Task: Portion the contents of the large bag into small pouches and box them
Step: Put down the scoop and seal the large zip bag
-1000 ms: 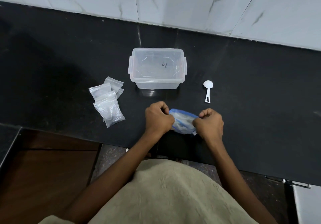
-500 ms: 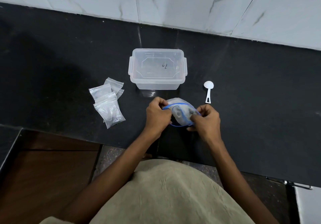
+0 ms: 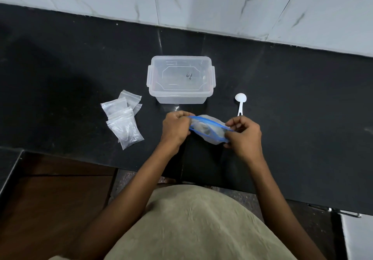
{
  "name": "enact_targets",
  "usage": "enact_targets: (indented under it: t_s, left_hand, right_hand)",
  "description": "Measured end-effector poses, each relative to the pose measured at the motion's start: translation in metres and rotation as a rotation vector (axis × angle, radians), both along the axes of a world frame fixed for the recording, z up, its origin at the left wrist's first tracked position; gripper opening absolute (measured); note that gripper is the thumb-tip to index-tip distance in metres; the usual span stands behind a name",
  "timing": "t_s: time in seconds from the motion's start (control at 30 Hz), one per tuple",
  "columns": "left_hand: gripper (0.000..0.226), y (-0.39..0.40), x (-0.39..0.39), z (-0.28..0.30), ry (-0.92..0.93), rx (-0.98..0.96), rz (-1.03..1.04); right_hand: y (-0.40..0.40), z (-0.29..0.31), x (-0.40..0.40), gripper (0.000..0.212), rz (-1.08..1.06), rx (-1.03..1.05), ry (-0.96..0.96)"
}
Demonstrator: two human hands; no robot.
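Note:
The large bag (image 3: 207, 129), clear plastic with a blue zip rim, sits on the black counter between my two hands. My left hand (image 3: 176, 127) pinches the rim's left end and my right hand (image 3: 245, 136) pinches its right end, so the mouth gapes as a narrow slit. Pale contents show inside. A clear plastic box (image 3: 180, 79) with side clips stands just behind the bag, without a lid. Several small clear pouches (image 3: 124, 120) lie in a loose pile to the left. To the right of the box lies a white plastic spoon (image 3: 240, 103).
The black counter (image 3: 302, 108) runs wall to wall under a white marble-tiled wall (image 3: 201, 1). Its front edge is close below my hands. A brown cabinet front (image 3: 54, 209) is at lower left.
The bag went from closed and flat under my fists to raised with its mouth pulled wide, and the mouth is now stretched sideways into a slit as my hands move apart.

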State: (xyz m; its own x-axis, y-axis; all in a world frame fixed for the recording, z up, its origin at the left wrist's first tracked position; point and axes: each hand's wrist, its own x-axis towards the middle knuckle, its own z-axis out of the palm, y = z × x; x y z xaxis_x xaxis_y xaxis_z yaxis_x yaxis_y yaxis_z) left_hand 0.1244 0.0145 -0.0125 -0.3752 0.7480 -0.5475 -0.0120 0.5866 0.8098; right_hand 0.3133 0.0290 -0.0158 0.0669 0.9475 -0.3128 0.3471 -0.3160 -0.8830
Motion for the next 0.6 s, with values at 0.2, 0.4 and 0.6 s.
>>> enact_targets:
  t_s: [0.2, 0.4, 0.6]
  left_hand:
    - [0.015, 0.002, -0.012, 0.001, -0.044, 0.006, -0.026]
    - [0.013, 0.002, -0.024, -0.001, 0.014, -0.025, 0.024]
    - [0.016, 0.004, -0.026, 0.003, -0.051, -0.076, -0.001]
  right_hand:
    - [-0.001, 0.006, 0.010, 0.022, 0.033, -0.100, 0.377]
    - [0.001, 0.017, 0.017, 0.028, 0.091, 0.065, 0.434]
    - [0.005, 0.017, 0.021, 0.048, 0.295, 0.145, 0.157]
